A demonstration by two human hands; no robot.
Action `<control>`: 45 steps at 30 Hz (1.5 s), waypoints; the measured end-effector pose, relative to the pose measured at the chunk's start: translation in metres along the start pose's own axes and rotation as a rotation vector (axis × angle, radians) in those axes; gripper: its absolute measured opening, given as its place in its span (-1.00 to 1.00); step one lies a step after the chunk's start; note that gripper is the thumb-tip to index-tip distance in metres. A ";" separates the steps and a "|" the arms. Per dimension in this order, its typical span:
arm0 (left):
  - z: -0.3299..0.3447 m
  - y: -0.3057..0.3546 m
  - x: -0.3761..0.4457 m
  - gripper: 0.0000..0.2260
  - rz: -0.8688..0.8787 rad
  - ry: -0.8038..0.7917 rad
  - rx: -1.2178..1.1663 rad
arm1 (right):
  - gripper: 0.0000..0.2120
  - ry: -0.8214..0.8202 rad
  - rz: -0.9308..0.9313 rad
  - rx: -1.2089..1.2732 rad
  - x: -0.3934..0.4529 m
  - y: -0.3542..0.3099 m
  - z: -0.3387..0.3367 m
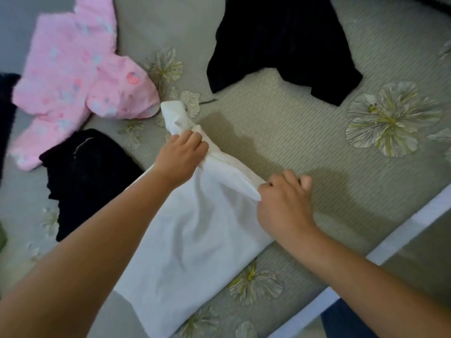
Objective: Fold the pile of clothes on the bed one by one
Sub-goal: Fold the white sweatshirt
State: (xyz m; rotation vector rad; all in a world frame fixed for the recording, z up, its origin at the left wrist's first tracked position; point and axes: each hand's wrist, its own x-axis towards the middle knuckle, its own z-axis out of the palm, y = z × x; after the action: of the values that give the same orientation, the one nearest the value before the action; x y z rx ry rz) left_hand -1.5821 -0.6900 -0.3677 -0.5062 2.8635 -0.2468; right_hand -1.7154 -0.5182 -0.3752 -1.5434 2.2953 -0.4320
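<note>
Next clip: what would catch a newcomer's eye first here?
Two bare arms reach in from below, and the left hand and right hand both grip the bunched far edge of a white garment spread at centre. A fluffy pink top lies upper left, a black garment at the top and another dark piece at left, all on the flower-patterned bed.

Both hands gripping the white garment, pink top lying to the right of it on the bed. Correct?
Not quite. Both hands, left and right, do grip the white garment, but the head view shows the pink top to its left, not right.
</note>
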 end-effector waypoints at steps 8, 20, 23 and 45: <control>0.018 -0.028 -0.205 -0.79 -0.039 0.069 0.010 | -0.74 -0.046 -0.169 -0.057 -0.126 -0.162 0.050; 0.127 -0.016 -0.387 -0.79 -0.128 0.036 -0.133 | -0.70 -0.191 -0.263 -0.133 -0.229 -0.264 0.186; 0.141 -0.003 -0.403 -0.77 -0.218 -0.056 -0.158 | -0.72 -0.299 -0.236 -0.255 -0.242 -0.268 0.204; 0.171 0.028 -0.368 -0.61 -0.027 0.078 -0.154 | -0.13 -0.294 -0.028 -0.404 -0.231 -0.242 0.241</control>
State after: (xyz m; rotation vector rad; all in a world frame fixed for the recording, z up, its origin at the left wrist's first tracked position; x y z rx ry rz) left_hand -1.2116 -0.5551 -0.4681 -0.5761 2.9682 -0.0510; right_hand -1.3276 -0.4060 -0.4616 -1.6850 2.2164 0.2587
